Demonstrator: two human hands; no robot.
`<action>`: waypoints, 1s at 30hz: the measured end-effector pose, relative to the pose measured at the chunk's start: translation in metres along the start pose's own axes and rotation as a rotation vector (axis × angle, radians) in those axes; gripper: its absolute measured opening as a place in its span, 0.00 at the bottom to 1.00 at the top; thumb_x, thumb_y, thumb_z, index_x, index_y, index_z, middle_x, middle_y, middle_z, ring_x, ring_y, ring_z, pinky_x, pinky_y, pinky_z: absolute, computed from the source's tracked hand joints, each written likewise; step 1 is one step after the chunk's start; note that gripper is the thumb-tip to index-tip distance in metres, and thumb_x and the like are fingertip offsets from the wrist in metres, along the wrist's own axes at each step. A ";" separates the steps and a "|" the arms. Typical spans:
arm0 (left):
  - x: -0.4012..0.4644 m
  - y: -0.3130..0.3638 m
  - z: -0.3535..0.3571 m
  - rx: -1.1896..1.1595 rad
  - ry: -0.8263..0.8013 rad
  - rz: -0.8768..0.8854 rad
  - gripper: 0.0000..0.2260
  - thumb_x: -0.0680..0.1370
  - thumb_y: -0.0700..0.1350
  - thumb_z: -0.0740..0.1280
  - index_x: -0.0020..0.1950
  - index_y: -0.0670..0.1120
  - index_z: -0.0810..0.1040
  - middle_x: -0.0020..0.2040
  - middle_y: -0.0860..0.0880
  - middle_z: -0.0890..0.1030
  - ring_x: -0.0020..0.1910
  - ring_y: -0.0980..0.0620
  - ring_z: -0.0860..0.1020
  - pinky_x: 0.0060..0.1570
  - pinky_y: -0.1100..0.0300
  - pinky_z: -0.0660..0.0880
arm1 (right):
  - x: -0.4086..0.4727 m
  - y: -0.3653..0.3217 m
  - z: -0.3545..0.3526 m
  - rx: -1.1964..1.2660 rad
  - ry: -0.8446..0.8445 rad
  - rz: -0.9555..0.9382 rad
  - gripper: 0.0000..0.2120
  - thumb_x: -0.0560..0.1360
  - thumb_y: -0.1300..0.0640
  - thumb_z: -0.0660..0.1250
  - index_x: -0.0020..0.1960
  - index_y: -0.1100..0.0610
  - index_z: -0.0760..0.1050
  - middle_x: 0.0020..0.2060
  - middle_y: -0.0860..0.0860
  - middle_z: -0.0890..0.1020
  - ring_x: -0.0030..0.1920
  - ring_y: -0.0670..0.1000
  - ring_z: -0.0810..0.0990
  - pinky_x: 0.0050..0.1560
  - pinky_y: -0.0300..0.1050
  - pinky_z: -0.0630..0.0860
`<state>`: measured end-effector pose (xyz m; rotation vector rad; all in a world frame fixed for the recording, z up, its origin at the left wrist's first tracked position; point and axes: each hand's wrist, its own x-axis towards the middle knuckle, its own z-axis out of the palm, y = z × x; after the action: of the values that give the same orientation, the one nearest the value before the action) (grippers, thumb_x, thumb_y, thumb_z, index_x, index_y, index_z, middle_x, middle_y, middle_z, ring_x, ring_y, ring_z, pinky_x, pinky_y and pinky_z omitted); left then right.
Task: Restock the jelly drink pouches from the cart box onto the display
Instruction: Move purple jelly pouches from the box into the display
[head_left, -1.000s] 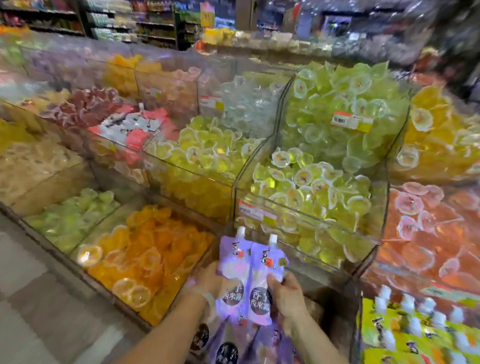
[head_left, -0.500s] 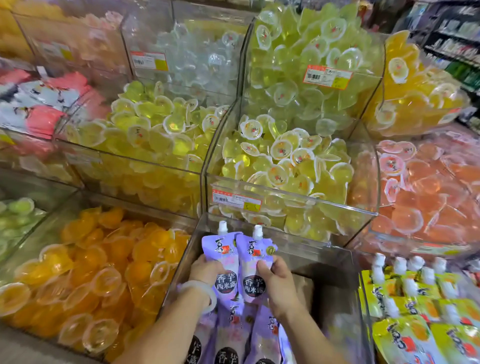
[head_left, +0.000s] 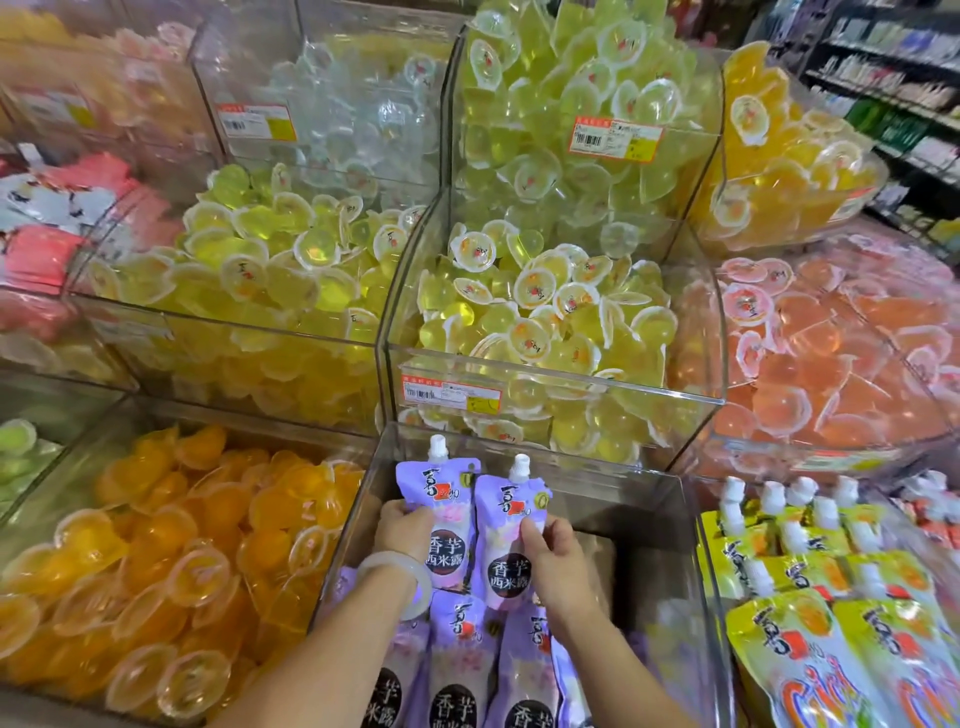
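Note:
Two purple jelly drink pouches with white caps stand upright side by side inside a clear acrylic bin (head_left: 670, 530) at the lower middle. My left hand (head_left: 402, 530) grips the left pouch (head_left: 441, 499) by its left edge. My right hand (head_left: 553, 558) holds the right pouch (head_left: 511, 525) from its right side, fingers curled on it. More purple pouches (head_left: 467, 670) lie in rows below them in the same bin. The cart box is out of view.
An open bin of orange jelly cups (head_left: 171, 566) sits to the left. To the right, a bin holds yellow pouches (head_left: 810, 597). Directly behind stand tiered clear bins of yellow-green jelly cups (head_left: 530, 312), and pink-orange cups (head_left: 831, 353) at right.
The view has tilted down and moved closer to the bins. Both hands and the two purple pouches have gone deeper into the clear bin, toward its back wall.

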<state>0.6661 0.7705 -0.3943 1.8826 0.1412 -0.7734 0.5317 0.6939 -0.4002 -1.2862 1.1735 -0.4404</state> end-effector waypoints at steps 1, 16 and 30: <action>-0.003 -0.001 0.000 0.057 -0.004 0.005 0.06 0.77 0.37 0.60 0.52 0.39 0.73 0.53 0.34 0.77 0.51 0.37 0.75 0.50 0.52 0.70 | -0.001 0.000 0.000 -0.017 0.011 -0.001 0.07 0.78 0.56 0.63 0.42 0.56 0.69 0.38 0.53 0.78 0.36 0.49 0.74 0.39 0.41 0.70; -0.069 -0.004 -0.020 0.785 -0.054 0.241 0.35 0.73 0.45 0.68 0.75 0.41 0.53 0.73 0.40 0.58 0.72 0.41 0.61 0.70 0.55 0.61 | -0.034 -0.016 -0.010 -0.578 0.003 -0.074 0.27 0.72 0.59 0.67 0.69 0.61 0.62 0.63 0.59 0.71 0.64 0.57 0.70 0.63 0.45 0.68; -0.256 0.021 0.062 1.158 -0.222 0.924 0.34 0.76 0.45 0.65 0.77 0.46 0.50 0.78 0.44 0.47 0.76 0.42 0.49 0.73 0.52 0.53 | -0.154 -0.064 -0.168 -0.861 0.200 -0.566 0.26 0.73 0.60 0.65 0.70 0.58 0.64 0.65 0.57 0.68 0.67 0.59 0.66 0.66 0.48 0.63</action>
<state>0.4474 0.7707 -0.2470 2.4780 -1.4975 -0.3736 0.3478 0.7154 -0.2527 -2.3946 1.1940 -0.4948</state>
